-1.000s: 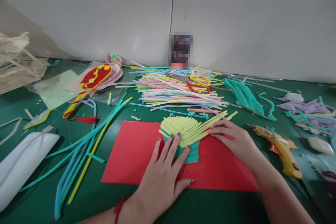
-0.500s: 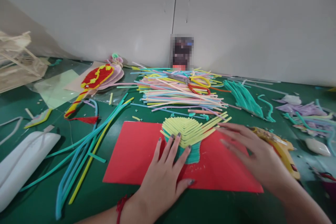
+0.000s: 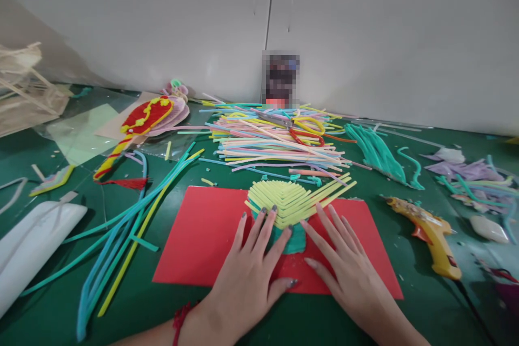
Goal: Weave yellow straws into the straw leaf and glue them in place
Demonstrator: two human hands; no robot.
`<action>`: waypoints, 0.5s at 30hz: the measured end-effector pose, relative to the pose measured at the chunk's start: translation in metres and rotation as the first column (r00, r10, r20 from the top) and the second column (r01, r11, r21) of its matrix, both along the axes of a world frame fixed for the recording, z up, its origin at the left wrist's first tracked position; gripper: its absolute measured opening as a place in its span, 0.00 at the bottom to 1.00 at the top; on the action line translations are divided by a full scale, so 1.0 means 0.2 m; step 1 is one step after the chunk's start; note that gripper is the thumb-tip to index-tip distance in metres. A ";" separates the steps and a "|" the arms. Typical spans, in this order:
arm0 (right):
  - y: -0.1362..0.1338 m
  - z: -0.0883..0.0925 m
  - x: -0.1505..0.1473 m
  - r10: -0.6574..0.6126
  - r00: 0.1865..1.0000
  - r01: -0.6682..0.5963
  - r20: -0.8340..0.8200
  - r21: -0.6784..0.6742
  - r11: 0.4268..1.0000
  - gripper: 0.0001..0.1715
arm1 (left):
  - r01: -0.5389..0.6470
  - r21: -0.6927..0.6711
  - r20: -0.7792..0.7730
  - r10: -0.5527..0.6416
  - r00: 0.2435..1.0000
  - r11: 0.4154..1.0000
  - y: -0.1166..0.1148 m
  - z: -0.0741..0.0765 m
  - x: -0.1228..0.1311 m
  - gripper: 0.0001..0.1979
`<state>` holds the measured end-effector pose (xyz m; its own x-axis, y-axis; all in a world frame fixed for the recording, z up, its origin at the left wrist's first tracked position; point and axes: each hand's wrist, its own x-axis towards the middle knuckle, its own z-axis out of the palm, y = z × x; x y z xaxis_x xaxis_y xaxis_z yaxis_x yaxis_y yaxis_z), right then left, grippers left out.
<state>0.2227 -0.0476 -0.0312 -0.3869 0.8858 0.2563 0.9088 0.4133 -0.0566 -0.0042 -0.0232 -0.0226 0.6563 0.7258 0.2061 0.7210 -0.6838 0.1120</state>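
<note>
A fan-shaped piece of yellow strips [image 3: 281, 197] lies over a teal base [image 3: 295, 239] on a red sheet [image 3: 194, 232]. Several yellow strips stick out loose at its upper right. My left hand [image 3: 253, 270] rests flat with fingers spread, its fingertips touching the lower left of the yellow and teal piece. On the right, my right hand [image 3: 348, 265] lies with spread fingers, its fingertips at the piece's lower right edge. Neither hand holds anything.
Behind the sheet is a pile of coloured strips [image 3: 279, 146] with scissors [image 3: 306, 127] on top. A yellow glue gun [image 3: 430, 230] lies at right. Long strips [image 3: 125, 232], a red-and-yellow fan [image 3: 148, 116] and a white object [image 3: 40, 248] are at left.
My right hand has moved left and down, away from beside the glue gun and onto the red sheet. My left hand has stayed on the piece. The view has shifted slightly.
</note>
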 end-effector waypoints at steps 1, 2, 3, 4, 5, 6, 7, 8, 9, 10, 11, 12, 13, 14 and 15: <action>0.00 0.00 0.00 -0.004 1.000 0.004 0.004 -0.011 1.000 0.38 | 0.001 0.003 -0.001 -0.001 1.000 1.000 0.00 0.00 0.00 0.32; 0.00 0.00 0.00 -0.007 1.000 0.007 0.004 -0.021 1.000 0.38 | 0.002 0.003 -0.003 -0.002 1.000 1.000 0.00 0.00 0.00 0.32; 0.00 -0.01 0.00 -0.011 1.000 0.011 -0.001 -0.030 0.999 0.38 | 0.002 0.001 -0.005 -0.002 1.000 1.000 0.00 0.00 0.00 0.32; 0.00 -0.01 0.00 -0.013 1.000 0.013 -0.007 -0.038 0.999 0.38 | 0.000 0.000 -0.007 0.000 1.000 1.000 0.00 0.00 0.00 0.32; 0.00 -0.01 0.00 -0.014 1.000 0.013 -0.014 -0.041 0.999 0.38 | -0.002 -0.002 -0.008 0.002 1.000 1.000 0.00 0.00 0.00 0.32; -0.01 -0.01 0.00 -0.013 1.000 0.012 -0.019 -0.041 0.999 0.37 | -0.003 -0.005 -0.006 0.003 1.000 1.000 0.00 0.00 0.00 0.32; -0.01 -0.01 0.00 -0.011 1.000 0.010 -0.022 -0.038 0.999 0.37 | -0.003 -0.010 -0.004 0.003 1.000 1.000 0.00 0.00 0.00 0.32; -0.01 -0.01 0.00 -0.011 1.000 0.011 -0.022 -0.033 0.999 0.37 | -0.001 -0.016 -0.001 0.001 1.000 1.000 0.00 0.00 0.00 0.32; -0.01 -0.01 0.00 -0.012 1.000 0.012 -0.019 -0.030 0.999 0.37 | -0.001 -0.024 0.002 0.001 1.000 1.000 0.00 0.00 0.00 0.32; -0.01 -0.01 0.00 -0.013 1.000 0.012 -0.016 -0.025 1.000 0.38 | 0.001 -0.029 0.006 -0.001 1.000 1.000 0.00 0.00 0.00 0.32; -0.01 -0.01 0.00 -0.016 1.000 0.016 -0.012 -0.023 1.000 0.38 | 0.002 -0.033 0.009 -0.002 1.000 0.999 0.00 -0.01 0.00 0.32; -0.01 -0.01 0.00 -0.020 1.000 0.020 -0.010 -0.022 1.000 0.38 | 0.001 -0.034 0.011 -0.001 1.000 0.999 0.00 -0.01 0.00 0.32; -0.01 -0.01 0.00 -0.022 1.000 0.022 -0.007 -0.021 1.000 0.38 | 0.001 -0.032 0.011 0.000 1.000 0.999 0.00 -0.01 0.00 0.32; -0.01 -0.01 0.00 -0.023 1.000 0.023 -0.004 -0.020 1.000 0.38 | 0.001 -0.029 0.011 -0.001 1.000 1.000 0.00 0.00 0.00 0.32; -0.01 -0.01 -0.01 -0.024 1.000 0.024 0.000 -0.018 1.000 0.38 | 0.000 -0.026 0.008 0.000 1.000 1.000 0.00 0.00 0.00 0.32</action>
